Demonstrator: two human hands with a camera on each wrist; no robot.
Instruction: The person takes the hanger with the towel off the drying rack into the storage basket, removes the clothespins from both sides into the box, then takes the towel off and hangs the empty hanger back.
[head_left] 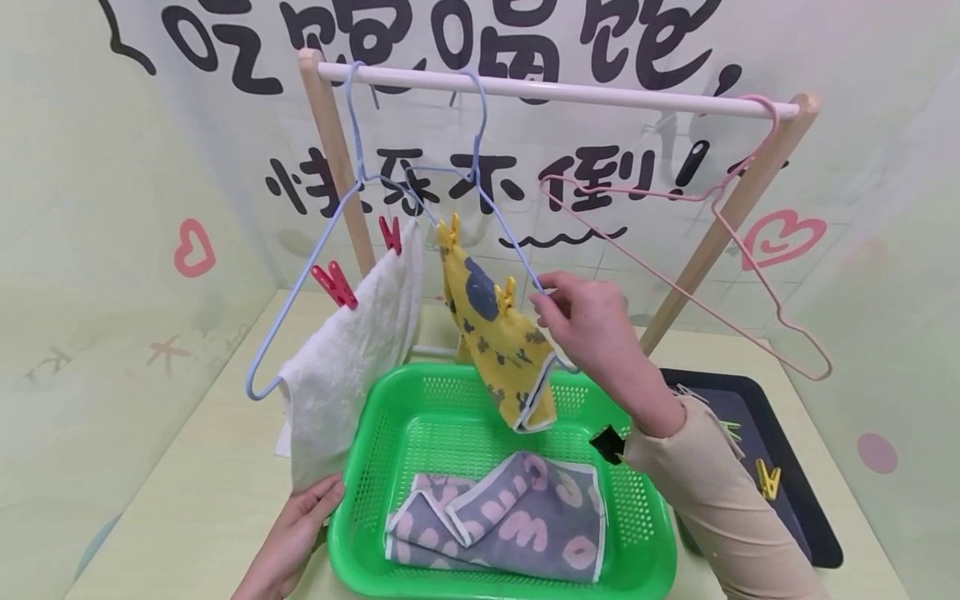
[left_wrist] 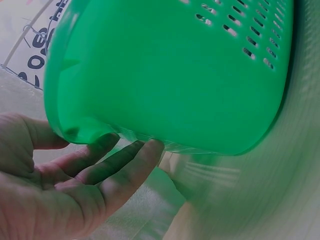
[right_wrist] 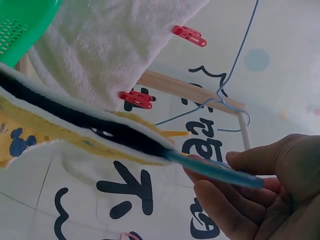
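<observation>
The yellow towel [head_left: 491, 350], white-edged with grey-blue motifs, hangs over the green basket [head_left: 442, 437] from a blue hanger [head_left: 476, 162], one of two, under two yellow pegs [head_left: 507, 296]. The right hand [head_left: 596, 321] pinches that hanger's arm; the left hand [head_left: 303, 512], loosely bent, seems to hold the basket's rim. Two red pegs [head_left: 334, 285] grip one white towel [head_left: 345, 358]; one grey-and-pink towel [head_left: 517, 533] lies basketed; one pink hanger [head_left: 716, 196] hangs rightward.

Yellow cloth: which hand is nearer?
Right. The right hand holds the blue hanger just beside the yellow cloth; the left hand is farther off, at the left rim of the green basket.
</observation>
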